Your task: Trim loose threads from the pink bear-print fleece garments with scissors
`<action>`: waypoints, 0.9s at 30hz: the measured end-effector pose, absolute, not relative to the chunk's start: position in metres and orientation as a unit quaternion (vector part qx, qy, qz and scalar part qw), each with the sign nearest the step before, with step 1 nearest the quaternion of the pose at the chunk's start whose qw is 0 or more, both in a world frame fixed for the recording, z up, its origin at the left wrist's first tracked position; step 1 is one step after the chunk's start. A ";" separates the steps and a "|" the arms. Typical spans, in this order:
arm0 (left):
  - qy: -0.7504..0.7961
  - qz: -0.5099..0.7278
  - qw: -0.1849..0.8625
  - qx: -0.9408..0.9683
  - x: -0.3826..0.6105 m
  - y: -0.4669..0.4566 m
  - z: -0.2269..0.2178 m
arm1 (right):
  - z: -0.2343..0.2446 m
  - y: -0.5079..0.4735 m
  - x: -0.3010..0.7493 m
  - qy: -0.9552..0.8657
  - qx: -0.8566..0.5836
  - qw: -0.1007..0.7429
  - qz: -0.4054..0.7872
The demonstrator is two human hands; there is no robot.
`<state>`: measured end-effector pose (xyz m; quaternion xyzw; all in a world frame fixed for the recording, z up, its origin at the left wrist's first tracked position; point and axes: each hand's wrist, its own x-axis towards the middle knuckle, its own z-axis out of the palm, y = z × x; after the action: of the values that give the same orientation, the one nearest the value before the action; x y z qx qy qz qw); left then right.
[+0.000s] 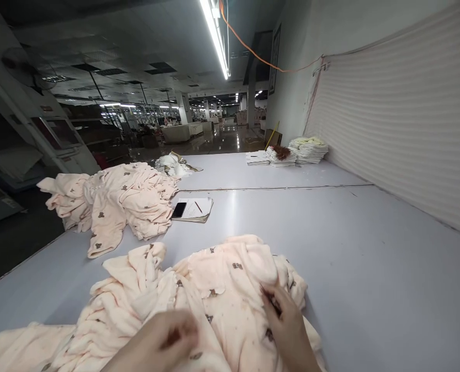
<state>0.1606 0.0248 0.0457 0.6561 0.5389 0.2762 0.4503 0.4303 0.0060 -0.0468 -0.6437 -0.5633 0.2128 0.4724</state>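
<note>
A pale pink fleece garment [230,274] with small brown bear prints lies bunched up in front of me, across the near part of the table. My right hand [286,318] rests at its right side, with thumb and fingers pinched on a fold of the cloth. Over the middle of the garment is my left hand [171,336], blurred by motion with its fingers curled. Whether the left fingers hold any cloth cannot be made out. A patch pocket with a ruffled edge shows on the garment between and beyond the hands.
A heap of similar pink garments [129,196] sits at the table's left edge. Near it lie a notebook [196,208] with a pen and a phone [179,209]. White scraps [175,164] and stacked folded cloth [307,150] stand at the far end. A striped curtain [400,103] borders the right side.
</note>
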 end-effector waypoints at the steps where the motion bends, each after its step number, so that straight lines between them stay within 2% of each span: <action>1: 0.515 0.247 0.431 0.698 0.174 0.039 0.049 | -0.050 -0.001 0.425 -0.564 -0.624 0.490 0.228; 5: 0.443 0.273 0.293 0.802 0.230 0.094 0.039 | -0.067 -0.021 0.411 -0.587 -0.576 0.526 0.217; 10: 0.494 0.299 0.199 0.792 0.243 0.108 0.013 | -0.069 -0.015 0.429 -0.536 -0.636 0.537 0.142; 14: 0.470 0.231 0.222 0.822 0.224 0.088 -0.008 | -0.053 -0.001 0.432 -0.553 -0.660 0.497 0.107; 17: 0.478 0.232 0.260 0.807 0.214 0.081 -0.026 | -0.037 0.009 0.417 -0.606 -0.628 0.480 0.094; 23: 0.521 0.303 0.318 0.732 0.201 0.079 -0.030 | -0.012 0.031 0.380 -0.652 -0.582 0.399 0.278; 27: 0.507 0.330 0.368 0.706 0.191 0.070 -0.030 | -0.014 0.038 0.363 -0.677 -0.578 0.361 0.278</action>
<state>0.1913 0.0704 -0.0299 0.7061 0.5070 0.3298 0.3681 0.3628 0.0379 -0.0144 -0.5784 -0.6770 0.2775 0.3607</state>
